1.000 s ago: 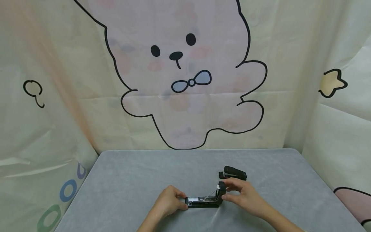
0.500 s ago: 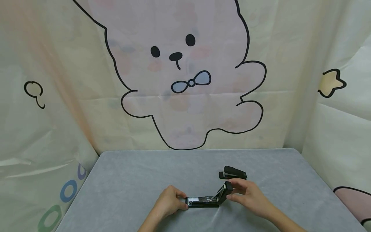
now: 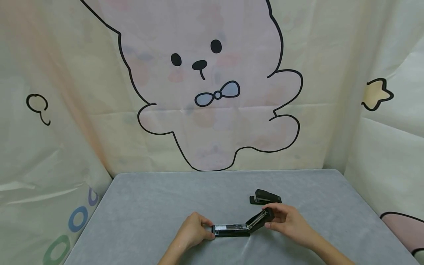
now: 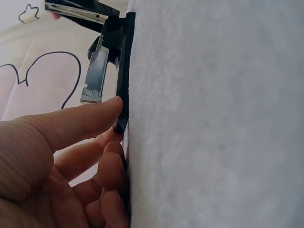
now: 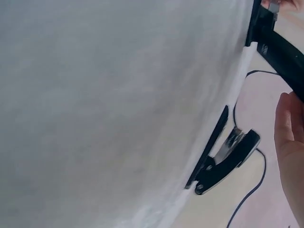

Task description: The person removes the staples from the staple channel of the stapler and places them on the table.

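Observation:
A black stapler lies on the grey table with its top cover swung far back to the right, baring the metal staple magazine. My left hand pinches the left end of its base between thumb and fingers. The raised cover slants up to the right, and my right hand holds its free end, thumb in front and fingers behind. In the right wrist view only part of the right hand shows, touching the cover.
A second black stapler stands on the table just behind my right hand, its cover down. Behind the table hangs a cloth backdrop with a cartoon animal; more cloth hangs at both sides.
The stapler's cover has swung from nearly upright down to the right, my right hand moving right with it. My left hand and the base have stayed in place.

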`<control>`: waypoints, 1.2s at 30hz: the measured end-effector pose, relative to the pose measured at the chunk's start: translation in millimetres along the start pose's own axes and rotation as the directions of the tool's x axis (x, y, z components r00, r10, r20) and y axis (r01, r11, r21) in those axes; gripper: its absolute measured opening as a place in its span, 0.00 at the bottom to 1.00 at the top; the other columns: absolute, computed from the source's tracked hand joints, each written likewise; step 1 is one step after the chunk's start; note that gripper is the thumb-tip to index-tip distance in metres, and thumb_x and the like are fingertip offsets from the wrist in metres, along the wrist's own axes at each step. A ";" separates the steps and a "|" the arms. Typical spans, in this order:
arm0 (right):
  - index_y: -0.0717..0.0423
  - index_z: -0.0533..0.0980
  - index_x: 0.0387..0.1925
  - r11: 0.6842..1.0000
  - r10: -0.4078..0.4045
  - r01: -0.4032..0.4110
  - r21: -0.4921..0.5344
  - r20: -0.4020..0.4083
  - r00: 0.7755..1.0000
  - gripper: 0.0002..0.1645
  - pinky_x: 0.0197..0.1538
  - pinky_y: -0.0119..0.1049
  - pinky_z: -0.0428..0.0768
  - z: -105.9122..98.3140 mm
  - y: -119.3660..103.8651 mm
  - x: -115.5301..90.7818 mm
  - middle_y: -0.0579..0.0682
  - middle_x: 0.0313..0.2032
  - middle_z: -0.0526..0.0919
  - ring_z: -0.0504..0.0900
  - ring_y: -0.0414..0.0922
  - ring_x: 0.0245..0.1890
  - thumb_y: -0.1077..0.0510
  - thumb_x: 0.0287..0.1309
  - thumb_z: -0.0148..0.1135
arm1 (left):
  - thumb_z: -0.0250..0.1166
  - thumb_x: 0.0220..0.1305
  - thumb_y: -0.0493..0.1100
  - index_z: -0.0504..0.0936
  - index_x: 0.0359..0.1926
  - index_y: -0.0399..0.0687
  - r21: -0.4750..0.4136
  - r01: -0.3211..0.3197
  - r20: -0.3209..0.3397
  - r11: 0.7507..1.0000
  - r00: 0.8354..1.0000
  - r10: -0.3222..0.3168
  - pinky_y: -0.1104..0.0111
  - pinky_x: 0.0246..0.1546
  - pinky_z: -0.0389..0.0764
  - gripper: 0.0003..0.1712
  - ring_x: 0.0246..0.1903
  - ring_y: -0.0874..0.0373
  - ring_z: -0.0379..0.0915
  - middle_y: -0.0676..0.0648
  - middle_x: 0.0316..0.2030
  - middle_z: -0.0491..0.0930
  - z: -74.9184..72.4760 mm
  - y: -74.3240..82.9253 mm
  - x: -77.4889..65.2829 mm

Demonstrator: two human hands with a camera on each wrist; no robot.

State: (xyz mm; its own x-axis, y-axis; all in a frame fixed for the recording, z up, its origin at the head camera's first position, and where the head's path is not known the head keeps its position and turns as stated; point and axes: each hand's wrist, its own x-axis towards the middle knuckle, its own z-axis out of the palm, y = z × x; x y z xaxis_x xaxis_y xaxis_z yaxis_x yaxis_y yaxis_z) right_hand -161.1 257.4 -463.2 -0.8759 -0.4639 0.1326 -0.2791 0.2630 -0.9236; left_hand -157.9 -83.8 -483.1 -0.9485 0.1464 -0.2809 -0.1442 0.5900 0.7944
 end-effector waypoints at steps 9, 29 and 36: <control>0.74 0.73 0.60 0.998 0.042 -0.044 0.055 0.023 0.999 0.31 0.45 0.38 0.87 -10.2 10.7 -6.1 0.60 0.50 0.84 0.87 0.44 0.46 0.65 0.59 0.75 | 0.83 0.45 0.32 0.92 0.38 0.44 -0.006 0.002 0.009 1.000 1.000 -0.002 0.70 0.16 0.66 0.16 0.13 0.63 0.65 0.50 0.18 0.77 -2.7 -1.7 0.2; 0.61 0.83 0.47 0.966 0.223 -0.204 -0.160 0.107 0.969 0.21 0.30 0.31 0.75 -26.7 20.5 -2.0 0.51 0.37 0.85 0.77 0.37 0.28 0.63 0.51 0.80 | 0.84 0.43 0.32 0.92 0.37 0.44 -0.009 -0.044 -0.015 0.999 0.999 0.044 0.70 0.16 0.66 0.16 0.14 0.62 0.66 0.52 0.16 0.75 0.3 -2.7 0.1; 0.63 0.81 0.55 0.966 0.187 -0.160 -0.201 0.127 0.974 0.25 0.38 0.33 0.80 -31.9 14.5 -2.3 0.56 0.49 0.86 0.82 0.38 0.38 0.60 0.57 0.78 | 0.83 0.43 0.32 0.92 0.37 0.43 -0.011 -0.042 -0.016 0.999 0.999 0.042 0.69 0.15 0.67 0.17 0.13 0.62 0.66 0.51 0.16 0.76 0.1 -2.4 -0.5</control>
State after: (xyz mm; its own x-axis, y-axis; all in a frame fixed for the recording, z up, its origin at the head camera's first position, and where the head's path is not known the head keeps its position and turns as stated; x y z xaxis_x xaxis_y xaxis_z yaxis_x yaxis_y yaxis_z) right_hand -175.7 289.2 -465.4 -0.8553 -0.5102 -0.0897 -0.2092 0.4986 -0.8412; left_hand -157.1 -85.2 -484.9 -0.9581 0.1582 -0.2387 -0.1073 0.5745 0.8114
